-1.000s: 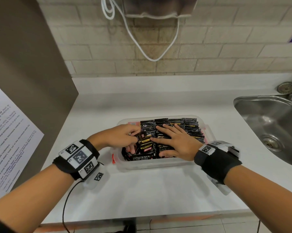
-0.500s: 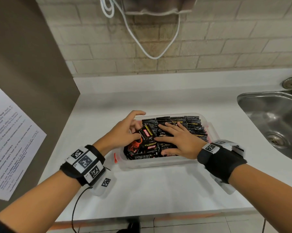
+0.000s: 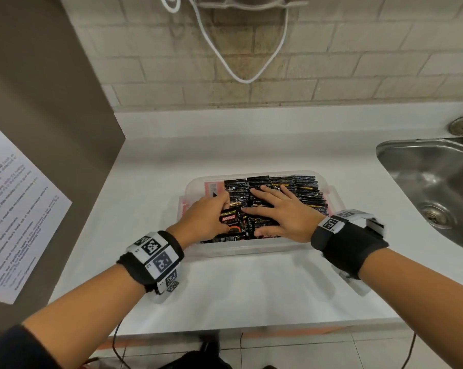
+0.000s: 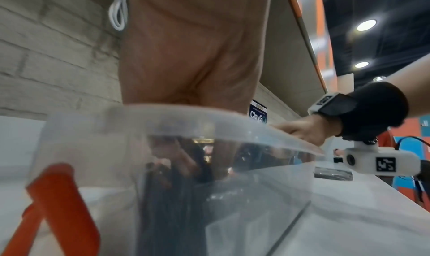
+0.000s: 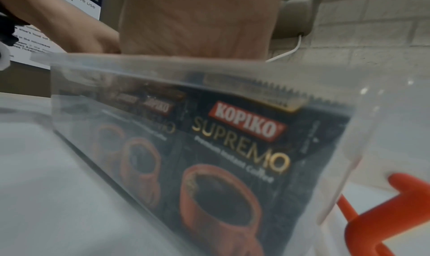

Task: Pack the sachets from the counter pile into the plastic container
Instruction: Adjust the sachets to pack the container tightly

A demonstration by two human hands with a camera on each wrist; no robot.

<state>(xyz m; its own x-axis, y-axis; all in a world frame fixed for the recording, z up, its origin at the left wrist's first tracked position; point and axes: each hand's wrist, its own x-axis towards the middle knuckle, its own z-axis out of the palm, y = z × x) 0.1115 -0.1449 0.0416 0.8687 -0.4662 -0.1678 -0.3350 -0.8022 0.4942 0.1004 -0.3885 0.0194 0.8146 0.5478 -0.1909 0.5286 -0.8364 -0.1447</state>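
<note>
sachets (image 3: 302, 193): black Kopiko Supremo coffee packs, standing on edge in rows, filling the plastic container; 1 front pack pressed against the near wall, label readable in the right wrist view (image 5: 244, 149)
loose sachet (image 3: 231, 222): lies tilted, face up, at the left-front of the pack, under the left hand
plastic container (image 3: 241, 249): clear tub on the white desk, in front of the person; orange clip on the left end (image 4: 60, 204), another on the right end (image 5: 384, 219)
left hand (image 3: 206, 219): inside the tub at its left end, fingers curled down onto the loose sachet and the packs beside it; grip itself hidden, cannot tell if it pinches anything
right hand (image 3: 281, 214): fingers straight and spread apart, palm down, pressing flat on top of the sachet rows, thumb along the front packs
desk (image 3: 251, 288): white, against a brick wall
sink (image 3: 438, 182): steel, set in the desk at right, well apart from the tub
printed notice (image 3: 14, 222): white sheet on the brown panel at left
white cable (image 3: 241, 75): hangs in a loop on the wall behind the tub
</note>
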